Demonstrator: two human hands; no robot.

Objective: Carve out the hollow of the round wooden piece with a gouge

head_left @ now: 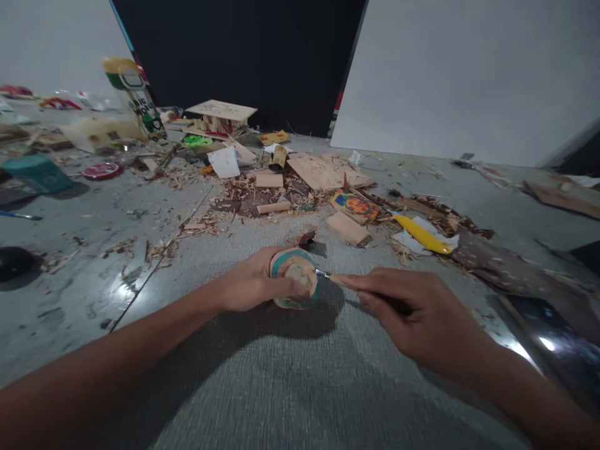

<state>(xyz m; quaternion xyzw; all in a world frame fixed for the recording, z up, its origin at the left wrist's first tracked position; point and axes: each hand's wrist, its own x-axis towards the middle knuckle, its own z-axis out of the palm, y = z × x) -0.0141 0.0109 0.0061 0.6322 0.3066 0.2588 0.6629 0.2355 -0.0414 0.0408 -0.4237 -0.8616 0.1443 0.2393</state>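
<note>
Head view: the left hand [262, 281] grips a round piece [304, 275], teal at the rim and bare wood at the centre, over the middle of the near part of the grey surface [262, 387]. Its thumb presses on the upper face; the fingers close round the side, partly hidden. The right hand [412, 312] pinches the wooden handle of a small tool [324, 274] between thumb and forefinger; the tool's metal end meets the round piece's rim.

A phone [553, 331] lies toward the right edge of the surface, a black object [14, 264] toward the left edge. Beyond the hands are a small wood block [347, 228] and a yellow cutter [422, 234], the latter on white paper. A blue-handled brush [19, 215], a teal block [37, 174] and a red lid [102, 171] lie toward the left edge. Shavings [197, 234] are scattered across the middle. Nearer the far edge lies a flat wood board [328, 172]; a lettered container [135, 100] stands toward the far left corner.
</note>
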